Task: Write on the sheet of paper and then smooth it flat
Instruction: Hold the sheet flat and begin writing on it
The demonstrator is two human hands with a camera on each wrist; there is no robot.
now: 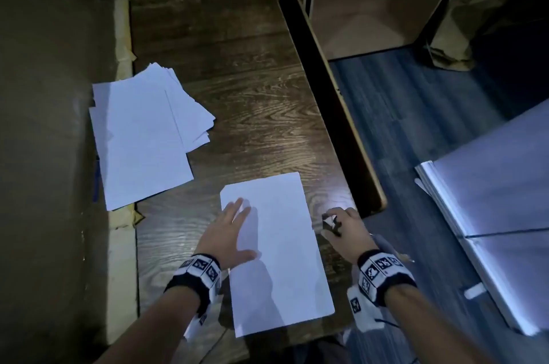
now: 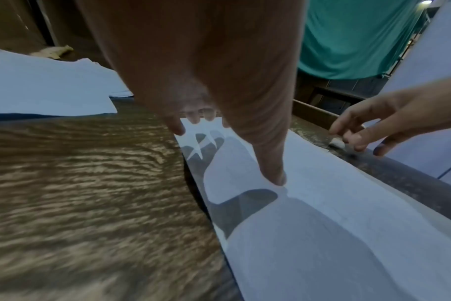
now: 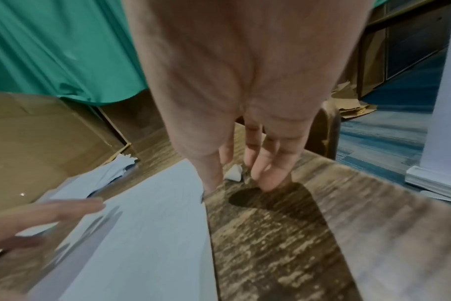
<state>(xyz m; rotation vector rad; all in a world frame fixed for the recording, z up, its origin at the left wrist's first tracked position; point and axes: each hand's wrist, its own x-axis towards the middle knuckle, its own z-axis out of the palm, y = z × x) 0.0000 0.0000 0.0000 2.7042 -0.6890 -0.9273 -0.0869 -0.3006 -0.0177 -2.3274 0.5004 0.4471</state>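
Both forearms reach forward over the dark wooden table (image 1: 252, 102). The left hand (image 1: 228, 233) lies with fingers straight and spread, palm down on the left edge of the sheet of paper (image 1: 279, 253), which lies flat at the near edge of the table. The right hand (image 1: 344, 230) hovers just right of the sheet, fingers curled loosely down toward a small white scrap (image 3: 233, 173); whether they touch it I cannot tell. A loose stack of papers (image 1: 142, 138) lies far left.
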